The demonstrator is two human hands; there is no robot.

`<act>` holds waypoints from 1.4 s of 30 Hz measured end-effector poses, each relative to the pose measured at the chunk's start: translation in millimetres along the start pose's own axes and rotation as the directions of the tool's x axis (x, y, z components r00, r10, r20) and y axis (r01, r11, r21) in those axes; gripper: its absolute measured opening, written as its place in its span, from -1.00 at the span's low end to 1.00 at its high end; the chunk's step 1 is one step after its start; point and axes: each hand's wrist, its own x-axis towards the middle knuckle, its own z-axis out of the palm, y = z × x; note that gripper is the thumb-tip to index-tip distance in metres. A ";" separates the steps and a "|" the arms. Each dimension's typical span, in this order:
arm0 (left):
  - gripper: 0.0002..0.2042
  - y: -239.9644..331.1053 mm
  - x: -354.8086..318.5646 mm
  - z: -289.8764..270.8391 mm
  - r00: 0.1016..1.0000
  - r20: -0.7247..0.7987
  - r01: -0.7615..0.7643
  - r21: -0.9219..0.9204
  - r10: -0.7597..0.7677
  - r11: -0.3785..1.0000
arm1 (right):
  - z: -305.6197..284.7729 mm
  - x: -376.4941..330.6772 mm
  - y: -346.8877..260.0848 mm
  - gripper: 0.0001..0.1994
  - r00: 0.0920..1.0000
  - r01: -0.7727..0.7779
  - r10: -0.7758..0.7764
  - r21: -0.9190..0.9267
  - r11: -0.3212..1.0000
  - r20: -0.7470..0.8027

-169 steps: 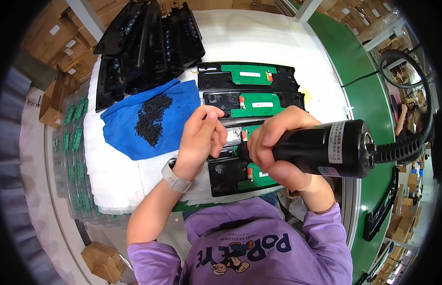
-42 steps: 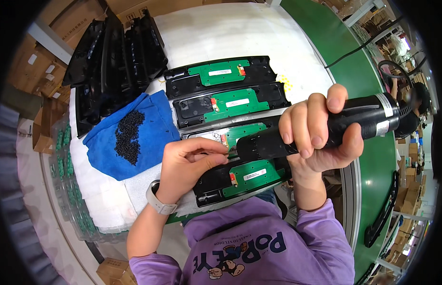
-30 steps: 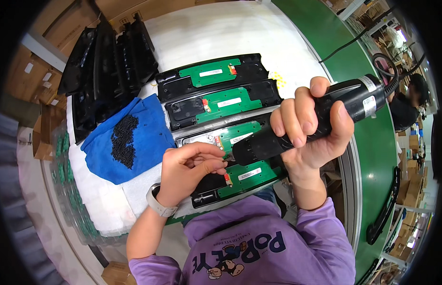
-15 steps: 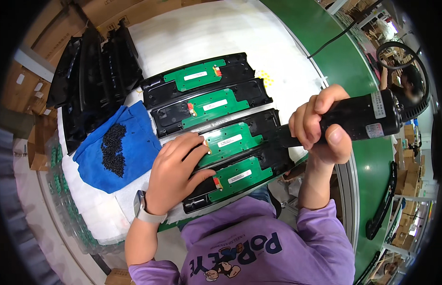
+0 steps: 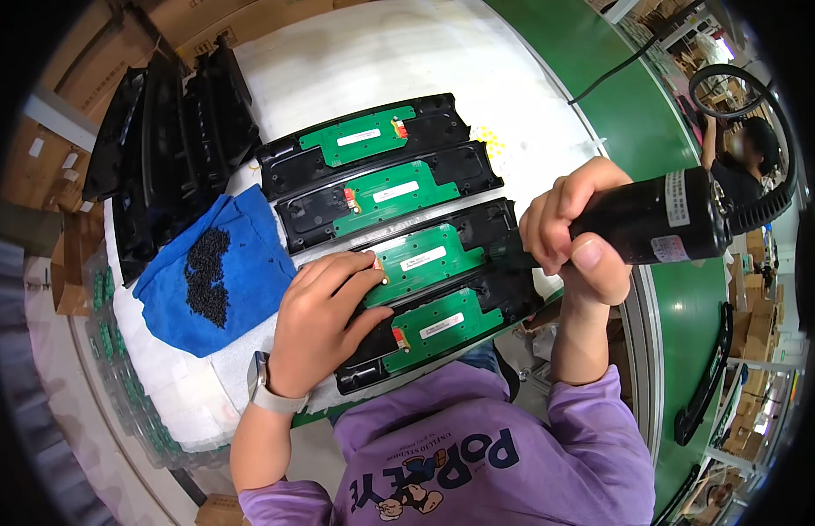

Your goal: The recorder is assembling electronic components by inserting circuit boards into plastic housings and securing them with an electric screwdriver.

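The left hand point(image 5: 324, 320) lies flat, fingers together, on the left end of the third black housing point(image 5: 416, 259) in a row of four on the white bench point(image 5: 407, 61) — its fingertips press beside the small red part at the edge of that housing's green circuit board point(image 5: 420, 260). The right hand point(image 5: 569, 237) is wrapped tight around a black electric screwdriver point(image 5: 657, 219), held nearly level over the right ends of the third and fourth housings; a coiled cable runs from its rear. Left of the housings a blue cloth point(image 5: 219, 272) carries a heap of small black screws point(image 5: 206, 276), and more black housings are stacked point(image 5: 170, 149) at the bench's far left.
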 end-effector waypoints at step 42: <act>-0.89 -35.1 80.1 -17.5 0.874 -0.449 0.247 0.738 0.184 0.627 | -87.5 -24.4 -13.8 -0.68 0.987 0.051 -0.141 0.703 0.710 0.071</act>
